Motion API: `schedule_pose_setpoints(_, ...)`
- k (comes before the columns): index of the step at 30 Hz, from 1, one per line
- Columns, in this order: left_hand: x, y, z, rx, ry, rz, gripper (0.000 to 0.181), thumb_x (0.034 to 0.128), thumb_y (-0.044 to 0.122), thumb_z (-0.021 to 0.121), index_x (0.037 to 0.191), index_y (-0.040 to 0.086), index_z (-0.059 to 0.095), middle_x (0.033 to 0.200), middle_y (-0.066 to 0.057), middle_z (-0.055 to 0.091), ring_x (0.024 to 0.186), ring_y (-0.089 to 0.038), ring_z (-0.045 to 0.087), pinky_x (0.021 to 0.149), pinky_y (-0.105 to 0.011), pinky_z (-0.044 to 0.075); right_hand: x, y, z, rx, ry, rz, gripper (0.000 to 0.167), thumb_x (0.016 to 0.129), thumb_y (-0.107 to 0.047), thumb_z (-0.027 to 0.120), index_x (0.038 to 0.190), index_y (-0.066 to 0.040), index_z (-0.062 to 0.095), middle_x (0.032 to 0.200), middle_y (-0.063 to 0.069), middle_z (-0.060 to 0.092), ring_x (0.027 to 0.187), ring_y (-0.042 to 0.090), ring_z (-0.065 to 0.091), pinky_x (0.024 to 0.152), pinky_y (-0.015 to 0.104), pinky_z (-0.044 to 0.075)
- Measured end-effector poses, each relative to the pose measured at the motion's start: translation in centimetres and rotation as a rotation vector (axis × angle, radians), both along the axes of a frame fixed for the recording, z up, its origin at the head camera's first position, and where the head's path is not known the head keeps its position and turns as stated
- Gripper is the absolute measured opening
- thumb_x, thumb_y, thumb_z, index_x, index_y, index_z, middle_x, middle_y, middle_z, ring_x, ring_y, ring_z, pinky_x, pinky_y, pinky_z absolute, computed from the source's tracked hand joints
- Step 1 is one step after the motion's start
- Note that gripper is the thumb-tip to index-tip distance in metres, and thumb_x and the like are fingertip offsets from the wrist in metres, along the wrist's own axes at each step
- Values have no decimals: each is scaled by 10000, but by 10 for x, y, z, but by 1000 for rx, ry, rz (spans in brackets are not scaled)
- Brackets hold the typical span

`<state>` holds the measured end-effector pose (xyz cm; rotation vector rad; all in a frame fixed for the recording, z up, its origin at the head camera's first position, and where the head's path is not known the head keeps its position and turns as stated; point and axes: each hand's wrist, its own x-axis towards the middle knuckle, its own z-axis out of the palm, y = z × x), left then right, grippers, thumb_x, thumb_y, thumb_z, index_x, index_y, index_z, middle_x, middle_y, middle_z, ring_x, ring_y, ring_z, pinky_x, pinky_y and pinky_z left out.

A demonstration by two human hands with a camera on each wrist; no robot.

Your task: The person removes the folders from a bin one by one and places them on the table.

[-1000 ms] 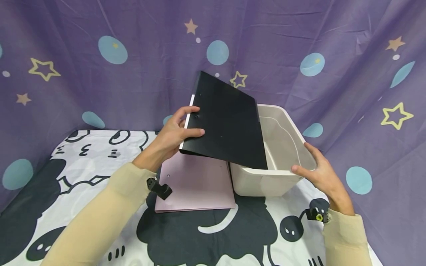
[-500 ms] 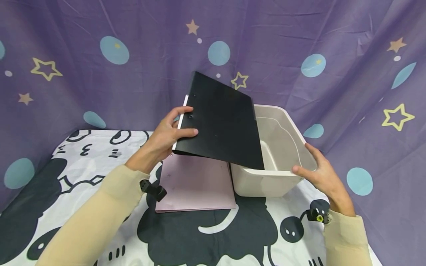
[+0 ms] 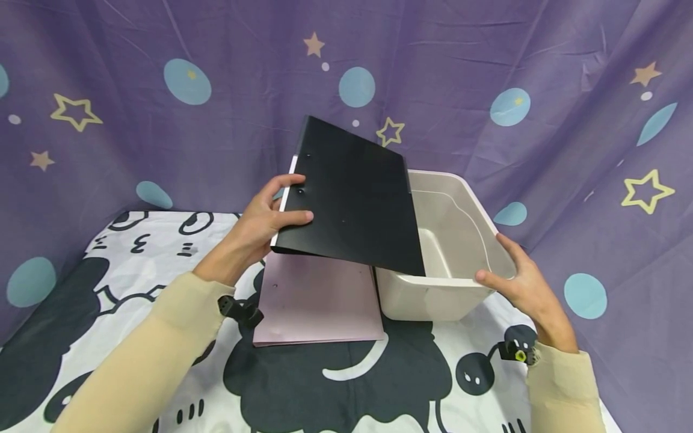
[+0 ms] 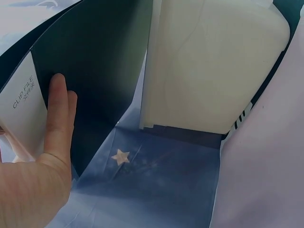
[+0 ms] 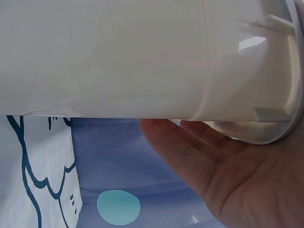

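My left hand (image 3: pixel 257 222) grips a black clip file folder (image 3: pixel 357 198) by its spine, thumb on the near cover and other fingers around it. A white label (image 4: pixel 21 97) reading "CLIP FILE" shows on the spine in the left wrist view. The folder is tilted, its right edge over the left part of a cream plastic bin (image 3: pixel 428 297). At the bin's right front corner my right hand (image 3: pixel 527 288) holds the rim, thumb over it and fingers along the outer wall. A pink folder (image 3: pixel 322 300) lies flat left of the bin, partly under the black one.
A white and black cartoon-print cloth (image 3: pixel 346 391) covers the surface. Behind it hangs a purple curtain (image 3: pixel 260 72) with stars and blue dots. Small black cameras are strapped at both wrists.
My left hand has moved left, carrying the black folder with it, so more of the bin's inside shows. The right hand and the bin stay in place.
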<state>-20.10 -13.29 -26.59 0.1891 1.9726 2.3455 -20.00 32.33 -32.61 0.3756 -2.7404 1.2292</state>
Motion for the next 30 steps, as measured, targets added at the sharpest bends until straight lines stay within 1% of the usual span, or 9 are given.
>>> schedule_pose_setpoints(3,1,-3,0,-3,-1,-4,719,786,-33,728,1374,264,438,1248,-180,555,821,-281,695,638,-417,568,0,0,0,-5,4,4,930,822,-234,742,1534,-102,158,1442,251,354,1218,358,417,965,516,318)
schedule_pose_setpoints(6,2,-6,-1,-15,1,-10,727,787,-6,744,1383,264,428,1250,-175,554,820,-274,695,637,-410,568,0,0,0,-2,8,5,925,825,-239,738,1534,-101,160,1443,251,354,1216,359,416,969,503,322)
schedule_pose_setpoints(10,2,-10,-2,-17,-2,-14,738,784,12,757,1391,257,418,1229,-166,566,803,-264,695,631,-401,568,1,0,0,4,3,-2,917,833,-250,733,1535,-113,159,1446,230,360,1212,342,425,953,365,344)
schedule_pose_setpoints(18,6,-18,-3,-13,-16,-6,738,787,27,763,1390,277,418,1218,-154,569,783,-274,698,617,-416,567,0,0,-1,1,14,4,919,823,-228,740,1533,-106,170,1446,242,353,1217,352,423,925,312,341)
schedule_pose_setpoints(20,7,-19,-2,-7,-21,-3,735,787,28,763,1387,282,423,1214,-149,571,779,-274,699,613,-420,567,-1,0,-1,0,14,4,921,821,-224,742,1533,-108,169,1448,241,349,1221,353,419,941,342,342)
schedule_pose_setpoints(23,8,-22,-2,8,-27,-4,730,788,23,760,1383,285,428,1207,-139,570,773,-275,698,612,-427,566,-1,0,-1,0,12,5,925,820,-222,742,1533,-104,165,1451,243,344,1226,354,412,959,456,333)
schedule_pose_setpoints(25,9,-23,-1,14,-29,-6,728,789,21,758,1383,284,429,1201,-139,568,770,-275,698,614,-432,566,-1,0,-1,2,12,5,925,820,-222,742,1533,-100,164,1451,245,343,1226,356,412,956,474,329)
schedule_pose_setpoints(28,10,-24,-1,8,-29,-6,726,793,29,757,1385,288,425,1193,-141,566,765,-275,697,612,-436,565,0,0,0,3,14,6,922,821,-223,741,1532,-96,167,1442,249,352,1218,355,420,941,357,346)
schedule_pose_setpoints(30,11,-25,-1,4,-35,-5,724,796,33,756,1383,296,424,1191,-139,566,764,-273,696,611,-438,564,0,0,1,4,15,8,920,822,-225,741,1531,-97,169,1437,252,357,1213,356,425,908,280,343)
